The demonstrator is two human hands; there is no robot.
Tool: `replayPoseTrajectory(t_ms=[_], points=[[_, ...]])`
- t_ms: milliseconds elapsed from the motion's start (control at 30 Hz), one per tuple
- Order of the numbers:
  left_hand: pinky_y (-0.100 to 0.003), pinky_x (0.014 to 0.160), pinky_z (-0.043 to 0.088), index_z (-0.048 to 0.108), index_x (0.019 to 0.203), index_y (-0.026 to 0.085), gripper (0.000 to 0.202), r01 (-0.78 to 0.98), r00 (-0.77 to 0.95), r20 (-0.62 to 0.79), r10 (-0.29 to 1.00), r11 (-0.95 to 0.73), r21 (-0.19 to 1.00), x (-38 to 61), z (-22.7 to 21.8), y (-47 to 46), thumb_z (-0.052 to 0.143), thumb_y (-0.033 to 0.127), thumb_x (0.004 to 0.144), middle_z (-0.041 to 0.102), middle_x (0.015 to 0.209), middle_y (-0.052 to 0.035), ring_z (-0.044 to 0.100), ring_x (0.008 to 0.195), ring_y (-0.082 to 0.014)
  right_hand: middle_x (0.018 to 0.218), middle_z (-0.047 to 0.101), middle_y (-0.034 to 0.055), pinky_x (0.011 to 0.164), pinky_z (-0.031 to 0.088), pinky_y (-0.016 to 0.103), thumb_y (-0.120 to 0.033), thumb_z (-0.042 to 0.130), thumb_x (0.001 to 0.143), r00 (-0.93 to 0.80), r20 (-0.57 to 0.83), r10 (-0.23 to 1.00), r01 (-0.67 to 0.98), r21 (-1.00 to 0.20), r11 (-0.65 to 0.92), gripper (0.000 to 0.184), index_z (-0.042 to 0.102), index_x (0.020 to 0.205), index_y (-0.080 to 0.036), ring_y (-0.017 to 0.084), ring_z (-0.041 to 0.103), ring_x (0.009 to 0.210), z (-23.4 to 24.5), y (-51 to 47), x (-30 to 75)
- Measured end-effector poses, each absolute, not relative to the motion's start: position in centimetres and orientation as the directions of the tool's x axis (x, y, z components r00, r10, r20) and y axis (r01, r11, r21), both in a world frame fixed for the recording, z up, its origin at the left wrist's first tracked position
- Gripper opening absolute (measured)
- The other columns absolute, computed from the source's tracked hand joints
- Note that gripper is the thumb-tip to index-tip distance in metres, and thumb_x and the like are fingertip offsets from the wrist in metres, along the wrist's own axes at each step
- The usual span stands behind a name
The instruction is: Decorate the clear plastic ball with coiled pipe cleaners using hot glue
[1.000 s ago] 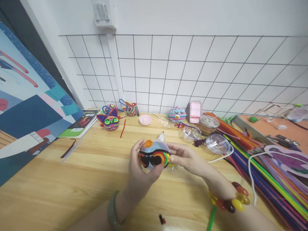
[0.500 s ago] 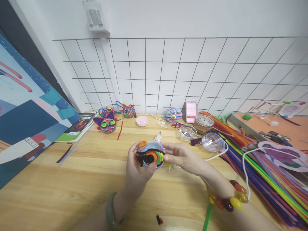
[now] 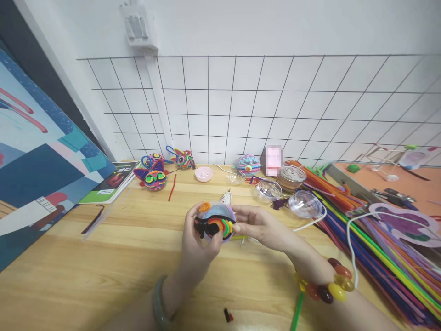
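Over the middle of the wooden table (image 3: 103,262) I hold a craft ball (image 3: 214,221) wrapped in light blue, black, orange, red and green pipe cleaners. My left hand (image 3: 197,246) cups it from below and the left, fingers curled round it. My right hand (image 3: 260,226) grips its right side, thumb and fingers pressed against the coloured coils. A green bangle sits on my left wrist and a beaded bracelet (image 3: 327,285) on my right.
Finished pipe-cleaner figures (image 3: 154,175) stand at the back with a pink dish (image 3: 204,173) and clear plastic half-shells (image 3: 305,204). A heap of coloured pipe cleaners (image 3: 379,248) fills the right. A painted board (image 3: 37,156) leans at the left beside a book (image 3: 112,181).
The view shifted slightly between the earliest frame and now. Both hands keep hold of the ball, which has turned a little, showing more of the green coil.
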State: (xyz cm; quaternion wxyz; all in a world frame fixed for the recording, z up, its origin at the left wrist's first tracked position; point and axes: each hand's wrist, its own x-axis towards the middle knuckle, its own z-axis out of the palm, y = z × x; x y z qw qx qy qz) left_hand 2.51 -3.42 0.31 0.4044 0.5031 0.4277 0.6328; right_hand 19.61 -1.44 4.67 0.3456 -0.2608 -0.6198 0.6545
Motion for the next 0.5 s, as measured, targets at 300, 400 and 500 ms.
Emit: replayPoseTrajectory(t_ms=[300,400,500], points=[[-0.035,0.092,0.048,0.042,0.12,0.018,0.056,-0.064,-0.153,0.327,0.932,-0.34,0.938,2.27,-0.22,-3.1,0.062,0.018,0.067,0.056,0.117,-0.0114,0.058,0.107,-0.023,0.108,0.069,0.007,0.092,0.048,0.039,-0.028,0.067,0.083,-0.594,0.091,0.799,-0.133,-0.991,0.015,0.048,0.054,0.129,-0.02,0.022,0.062,0.105,4.55,-1.5,19.2],[-0.035,0.092,0.048,0.042,0.12,0.017,0.056,-0.052,-0.159,0.333,0.93,-0.344,0.937,2.28,-0.21,-3.03,0.062,0.019,0.068,0.056,0.116,-0.0117,0.058,0.107,-0.0231,0.108,0.069,0.0073,0.093,0.048,0.04,-0.028,0.067,0.083,-0.591,0.085,0.802,-0.12,-0.993,0.016,0.049,0.053,0.129,-0.02,0.022,0.063,0.102,4.58,-1.57,19.16],[-0.035,0.091,0.048,0.041,0.12,0.017,0.056,-0.052,-0.163,0.331,0.929,-0.343,0.938,2.35,-0.22,-2.98,0.062,0.021,0.068,0.057,0.116,-0.0123,0.058,0.106,-0.0237,0.108,0.069,0.0072,0.093,0.047,0.04,-0.028,0.066,0.084,-0.589,0.083,0.804,-0.112,-0.993,0.021,0.047,0.053,0.129,-0.019,0.022,0.063,0.102,4.59,-1.65,19.1]])
